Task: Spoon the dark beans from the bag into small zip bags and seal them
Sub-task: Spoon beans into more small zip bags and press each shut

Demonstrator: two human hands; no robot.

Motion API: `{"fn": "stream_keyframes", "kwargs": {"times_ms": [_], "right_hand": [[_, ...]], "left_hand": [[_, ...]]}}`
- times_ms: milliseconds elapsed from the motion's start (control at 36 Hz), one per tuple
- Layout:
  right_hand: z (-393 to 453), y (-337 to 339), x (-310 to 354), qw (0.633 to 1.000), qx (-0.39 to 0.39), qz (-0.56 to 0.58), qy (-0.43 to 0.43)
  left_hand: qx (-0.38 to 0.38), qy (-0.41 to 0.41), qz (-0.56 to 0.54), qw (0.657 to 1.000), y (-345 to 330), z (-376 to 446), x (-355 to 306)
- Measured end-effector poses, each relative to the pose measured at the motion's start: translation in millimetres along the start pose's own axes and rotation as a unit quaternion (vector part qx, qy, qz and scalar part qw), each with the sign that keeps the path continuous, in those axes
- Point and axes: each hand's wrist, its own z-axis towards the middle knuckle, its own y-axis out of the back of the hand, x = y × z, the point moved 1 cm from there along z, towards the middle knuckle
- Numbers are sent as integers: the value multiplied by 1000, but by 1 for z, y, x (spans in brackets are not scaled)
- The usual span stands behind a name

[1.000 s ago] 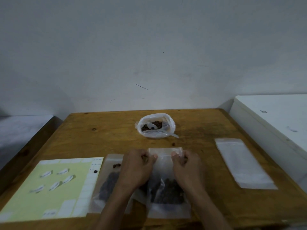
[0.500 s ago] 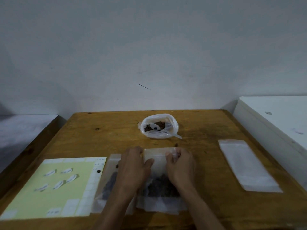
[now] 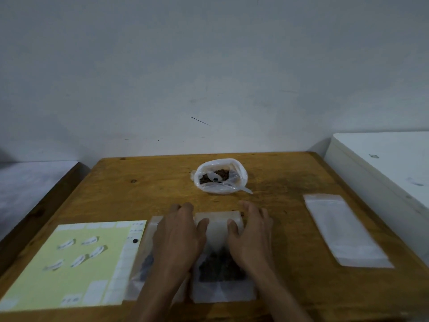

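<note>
A small zip bag (image 3: 219,231) with dark beans in its lower half lies flat near the table's front edge. My left hand (image 3: 178,238) and my right hand (image 3: 251,235) lie on either side of its top, fingers spread flat, thumbs pressing its upper part. A second filled zip bag (image 3: 145,259) lies partly under my left hand. Farther back stands the open white plastic bag of dark beans (image 3: 220,176), a clear plastic spoon (image 3: 228,183) resting in it with the handle pointing right.
A stack of empty zip bags (image 3: 346,231) lies at the right. A pale green label sheet (image 3: 69,266) with several peeled stickers lies at the front left of the wooden table (image 3: 148,189). A white cabinet (image 3: 383,163) stands right, a grey wall behind.
The zip bag went from held upright by its top to lying flat on the table. Both hands opened from a pinch and now press flat on it.
</note>
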Motion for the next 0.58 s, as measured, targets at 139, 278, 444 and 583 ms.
{"fn": "stream_keyframes", "kwargs": {"times_ms": [139, 278, 444, 583], "right_hand": [[18, 36, -7, 999, -45, 14, -1], [52, 89, -45, 992, -107, -54, -36], [77, 149, -108, 966, -124, -155, -165], [82, 160, -145, 964, -87, -177, -177]], "left_hand": [[-25, -53, -40, 997, -1, 14, -27], [24, -133, -90, 987, -19, 29, -86], [123, -175, -79, 974, -76, 40, -159], [185, -174, -38, 966, -123, 47, -200]]}}
